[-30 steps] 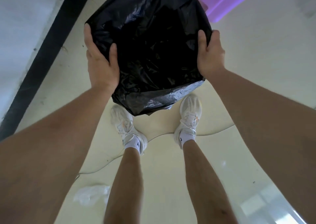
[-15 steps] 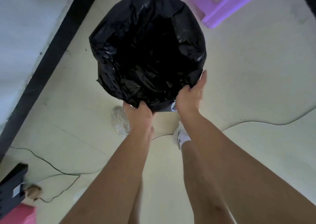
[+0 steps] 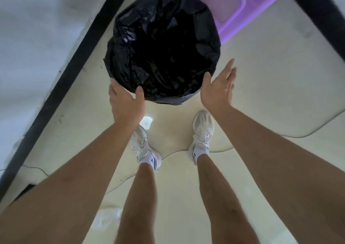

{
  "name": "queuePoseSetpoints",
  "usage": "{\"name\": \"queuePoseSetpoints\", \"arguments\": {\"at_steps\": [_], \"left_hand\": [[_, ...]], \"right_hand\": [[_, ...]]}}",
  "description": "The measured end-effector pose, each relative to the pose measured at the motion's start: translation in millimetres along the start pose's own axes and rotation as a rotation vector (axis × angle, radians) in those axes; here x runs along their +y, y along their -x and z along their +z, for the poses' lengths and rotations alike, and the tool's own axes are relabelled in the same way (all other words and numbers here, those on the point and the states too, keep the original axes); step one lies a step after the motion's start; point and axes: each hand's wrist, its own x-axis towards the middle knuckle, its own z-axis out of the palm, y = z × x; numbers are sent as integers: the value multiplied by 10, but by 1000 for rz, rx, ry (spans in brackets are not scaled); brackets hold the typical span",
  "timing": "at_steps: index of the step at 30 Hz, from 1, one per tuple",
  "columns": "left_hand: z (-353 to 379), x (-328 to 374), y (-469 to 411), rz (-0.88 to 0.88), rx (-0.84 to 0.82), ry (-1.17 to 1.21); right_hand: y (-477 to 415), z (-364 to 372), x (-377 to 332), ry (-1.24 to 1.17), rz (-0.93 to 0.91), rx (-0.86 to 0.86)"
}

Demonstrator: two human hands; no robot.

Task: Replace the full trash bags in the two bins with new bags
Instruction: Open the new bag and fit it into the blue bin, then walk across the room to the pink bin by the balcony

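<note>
On the floor (image 3: pixel 261 98) gapes a round, crinkled bag (image 3: pixel 162 44).

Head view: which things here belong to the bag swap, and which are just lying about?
Job in hand:
- black trash bag, opened out round
- left hand, touching its near rim
- right hand, fingers straight, thumb at the rim

Lying about:
- purple plastic item behind the bag
- crumpled white plastic on the floor, use unclear
</note>
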Motion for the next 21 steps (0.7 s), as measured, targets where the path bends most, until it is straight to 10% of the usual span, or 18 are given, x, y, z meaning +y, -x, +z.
{"name": "queuePoseSetpoints", "arguments": {"at_steps": [9,21], "left_hand": [[-2202,1766,1052,841,365,-496],[-5269,4192,3416,1251,835,-341]], "right_hand": [[813,-2445,-1448,305,-670,299],[2636,-5918,-3393,223,-1009,815]]}}
